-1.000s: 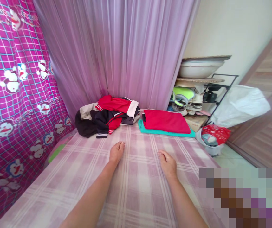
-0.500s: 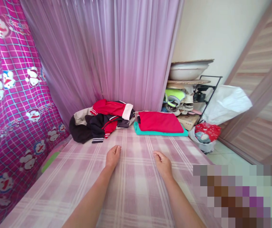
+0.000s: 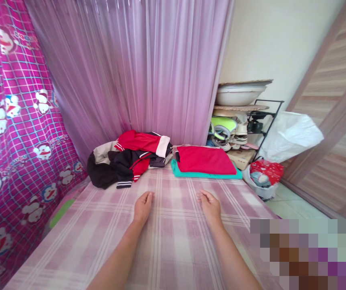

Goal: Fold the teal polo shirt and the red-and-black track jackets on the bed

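Plaid-covered surface (image 3: pixel 173 249) was spread across lower centre | left hand (image 3: pixel 143 207) and right hand (image 3: pixel 211 207) were curled below centre, nothing seen held, finger opening indiscernible | red cloth (image 3: pixel 206 160) was folded atop teal cloth (image 3: pixel 177 172), right of centre: seemingly done | rumpled clothes (image 3: pixel 127 163), left of centre, were left unfolded

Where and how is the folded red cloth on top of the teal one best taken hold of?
Probably by the near edge, toward both corners, coming from the wearer's side. The red cloth lies flat and broad, with that edge facing the left hand and right hand. The teal cloth juts out beneath it, so slipping in just under the red seems wise.
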`<act>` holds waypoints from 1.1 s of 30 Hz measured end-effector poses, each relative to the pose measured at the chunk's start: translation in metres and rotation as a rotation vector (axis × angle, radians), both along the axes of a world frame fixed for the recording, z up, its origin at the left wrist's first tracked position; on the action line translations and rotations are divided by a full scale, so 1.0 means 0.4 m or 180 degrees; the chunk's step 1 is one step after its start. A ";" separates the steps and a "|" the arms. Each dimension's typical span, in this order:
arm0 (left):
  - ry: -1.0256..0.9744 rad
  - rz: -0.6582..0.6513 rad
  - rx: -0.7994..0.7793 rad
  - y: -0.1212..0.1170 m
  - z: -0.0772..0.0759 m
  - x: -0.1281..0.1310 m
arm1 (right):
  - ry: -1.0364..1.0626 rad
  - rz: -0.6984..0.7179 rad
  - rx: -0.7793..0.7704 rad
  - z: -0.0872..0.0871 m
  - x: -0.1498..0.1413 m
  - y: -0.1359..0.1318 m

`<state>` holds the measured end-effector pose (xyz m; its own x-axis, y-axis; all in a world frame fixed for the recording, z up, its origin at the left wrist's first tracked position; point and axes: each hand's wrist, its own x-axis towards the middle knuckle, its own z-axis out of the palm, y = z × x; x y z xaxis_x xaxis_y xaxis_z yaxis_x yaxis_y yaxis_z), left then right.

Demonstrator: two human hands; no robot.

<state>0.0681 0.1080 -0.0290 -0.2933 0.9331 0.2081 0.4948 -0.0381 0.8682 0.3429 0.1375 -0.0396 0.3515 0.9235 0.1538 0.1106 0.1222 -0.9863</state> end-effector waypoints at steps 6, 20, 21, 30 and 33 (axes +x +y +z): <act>-0.0111 -0.0206 -0.0267 0.031 0.000 -0.039 | 0.0384 0.0056 0.0041 0.000 -0.053 0.057; 0.2682 0.0004 0.0518 0.466 0.354 -0.225 | -0.0445 0.0158 -0.0088 -0.040 -0.087 0.053; 0.3143 0.0014 0.0479 0.486 0.364 -0.220 | -0.0450 0.0157 -0.0113 -0.037 -0.088 0.050; 0.4542 -0.0016 -0.0123 0.582 0.393 -0.251 | -0.0531 0.0182 -0.0178 -0.015 -0.101 0.032; 0.4413 -0.0096 0.0047 0.591 0.397 -0.260 | -0.0534 0.0188 -0.0192 -0.010 -0.105 0.030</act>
<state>-0.0360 0.3445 0.1299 0.1789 0.9305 0.3196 0.9426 -0.0689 -0.3268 0.3011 0.1496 -0.0436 0.2704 0.9511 0.1495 0.2686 0.0746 -0.9604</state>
